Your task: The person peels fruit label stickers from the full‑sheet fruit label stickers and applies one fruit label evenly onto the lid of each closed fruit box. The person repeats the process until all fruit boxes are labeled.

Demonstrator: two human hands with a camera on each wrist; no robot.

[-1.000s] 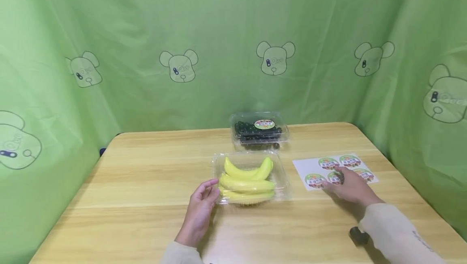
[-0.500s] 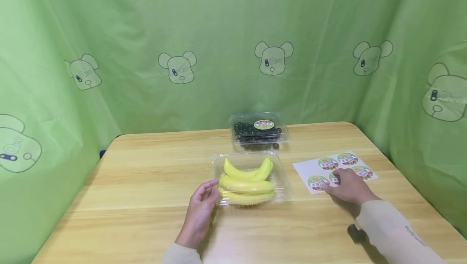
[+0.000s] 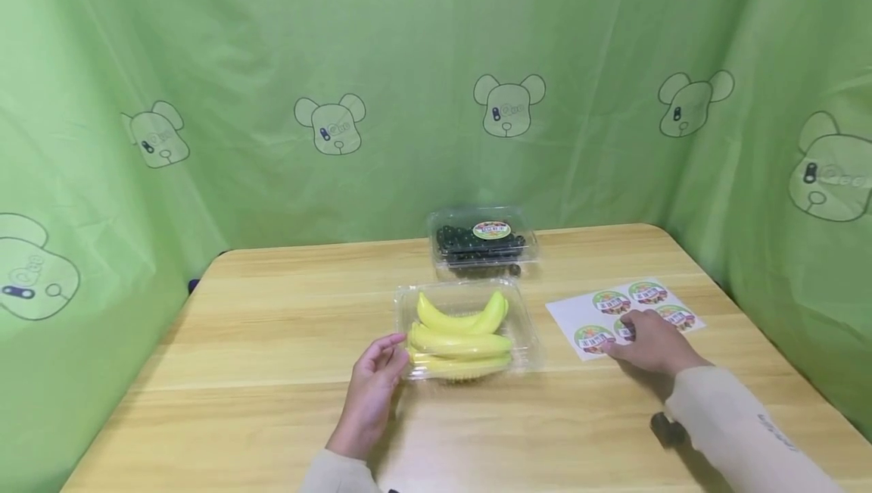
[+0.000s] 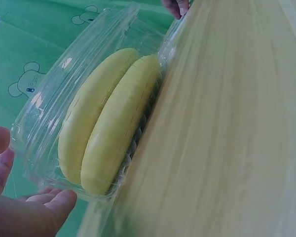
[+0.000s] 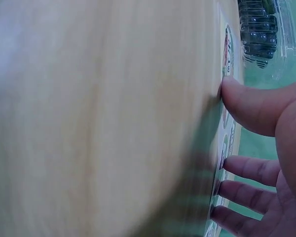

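Observation:
A clear plastic box (image 3: pixel 521 326) with several yellow bananas (image 3: pixel 459 345) inside stands at the middle of the table, its lid shut. My left hand (image 3: pixel 373 383) is at the box's left end, its fingertips touching the plastic; the left wrist view shows the fingers and thumb spread about that end. My right hand (image 3: pixel 657 345) lies over a white sheet (image 3: pixel 567 313) of round fruit stickers. Thumb and fingertips touch the sheet, as the right wrist view shows from low down. The hand covers part of the stickers near its middle.
At the back stands a second clear box (image 3: pixel 482 239) of dark grapes with a round sticker (image 3: pixel 492 230) on its lid. The wooden table (image 3: pixel 272 326) is bounded by a green curtain (image 3: pixel 422 23) with bear prints on several sides.
The right hand has shifted very slightly on the sticker sheet, and the sheet has turned a little. The left hand stays at the banana box.

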